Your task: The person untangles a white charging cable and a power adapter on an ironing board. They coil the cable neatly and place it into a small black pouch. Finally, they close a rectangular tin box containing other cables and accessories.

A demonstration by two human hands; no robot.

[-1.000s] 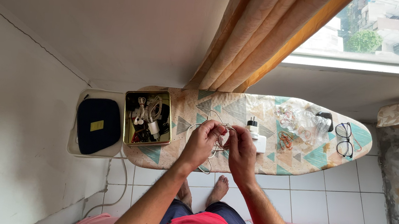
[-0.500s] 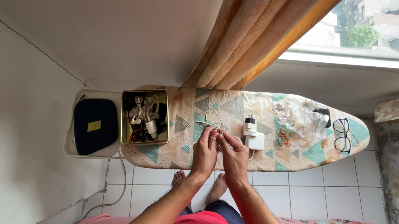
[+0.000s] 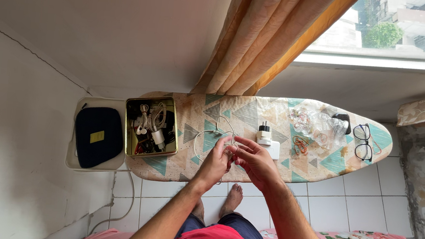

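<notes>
White cable (image 3: 206, 134) bundle now sits lower by the ironing board's (image 3: 234, 106) near edge; my left hand (image 3: 216, 162) and right hand (image 3: 254, 160) have shifted, fingers pinched closed on it.

My one camera sits on my head and looks almost straight down past my chest to the floor. The ironing board (image 3: 252, 139) runs across the middle of the view from nine to three o'clock, at arm's reach below me. My left hand (image 3: 215, 162) and right hand (image 3: 256, 162) meet near the centre. The window (image 3: 408, 29) lies at one o'clock, my feet at six. No second view overlaps it.
</notes>
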